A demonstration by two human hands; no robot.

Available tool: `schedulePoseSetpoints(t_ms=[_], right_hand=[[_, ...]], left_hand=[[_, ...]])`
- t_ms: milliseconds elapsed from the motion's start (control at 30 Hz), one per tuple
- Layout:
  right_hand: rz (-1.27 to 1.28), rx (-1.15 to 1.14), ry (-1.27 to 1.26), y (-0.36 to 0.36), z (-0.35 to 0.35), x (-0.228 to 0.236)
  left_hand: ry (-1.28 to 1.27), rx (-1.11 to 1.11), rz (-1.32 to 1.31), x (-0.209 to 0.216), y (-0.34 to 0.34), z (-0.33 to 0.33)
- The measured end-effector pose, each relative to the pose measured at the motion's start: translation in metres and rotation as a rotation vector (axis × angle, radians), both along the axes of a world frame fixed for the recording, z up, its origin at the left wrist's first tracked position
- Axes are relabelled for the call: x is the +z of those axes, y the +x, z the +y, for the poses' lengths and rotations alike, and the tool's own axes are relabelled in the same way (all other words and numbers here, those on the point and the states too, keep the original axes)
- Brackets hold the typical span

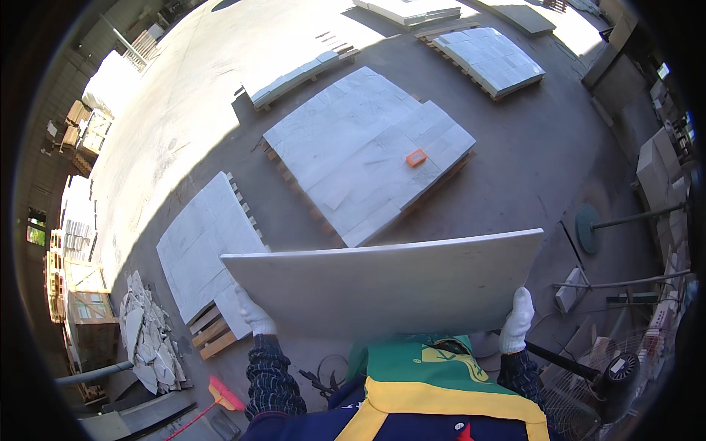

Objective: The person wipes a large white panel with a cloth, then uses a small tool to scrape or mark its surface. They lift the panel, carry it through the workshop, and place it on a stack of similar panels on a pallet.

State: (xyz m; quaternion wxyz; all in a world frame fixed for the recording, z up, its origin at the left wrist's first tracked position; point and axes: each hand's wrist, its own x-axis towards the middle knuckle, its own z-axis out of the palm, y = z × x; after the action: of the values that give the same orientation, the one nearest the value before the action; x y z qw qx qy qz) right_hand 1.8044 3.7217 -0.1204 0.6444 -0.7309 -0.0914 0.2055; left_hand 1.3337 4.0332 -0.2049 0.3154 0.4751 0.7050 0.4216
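Here the left hand (254,312), in a white work glove, is closed around the left lower edge of a large pale stone slab (390,283), and the right hand (518,320), gloved the same way, is clamped on the right lower corner; the slab is carried flat-on in front of the chest, above a green and yellow apron (426,375). It looks stiff and heavy, a thin sheet that would likely crack or chip at a corner if knocked or let flex, and its face seems smooth enough to slip, so a grip at both ends with the fingers wrapped under the edge seems the sound way to hold it. The fingers themselves are mostly hidden behind the slab, so how far they curl under cannot be told, and the slab hides the ground directly ahead. Beyond it lies a pallet of white tiles (368,151) with a small orange block (415,157) on top, another tile stack (202,242) to the left, a heap of broken pieces (147,338), a red broom (220,400), and a floor fan (614,382) partly cut off at the right rim.
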Motion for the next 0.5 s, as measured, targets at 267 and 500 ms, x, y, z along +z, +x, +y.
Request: schedulePoseSetpoints(t_ms=[267,500], right_hand=[[-0.128,-0.124,-0.034,0.167,0.026,-0.004],[-0.215,-0.065,-0.147,0.323,0.047,0.013]], left_hand=[[-0.158,-0.009,-0.397,-0.022,0.214,0.081],[-0.194,-0.225,-0.535,-0.049,0.365,0.144]])
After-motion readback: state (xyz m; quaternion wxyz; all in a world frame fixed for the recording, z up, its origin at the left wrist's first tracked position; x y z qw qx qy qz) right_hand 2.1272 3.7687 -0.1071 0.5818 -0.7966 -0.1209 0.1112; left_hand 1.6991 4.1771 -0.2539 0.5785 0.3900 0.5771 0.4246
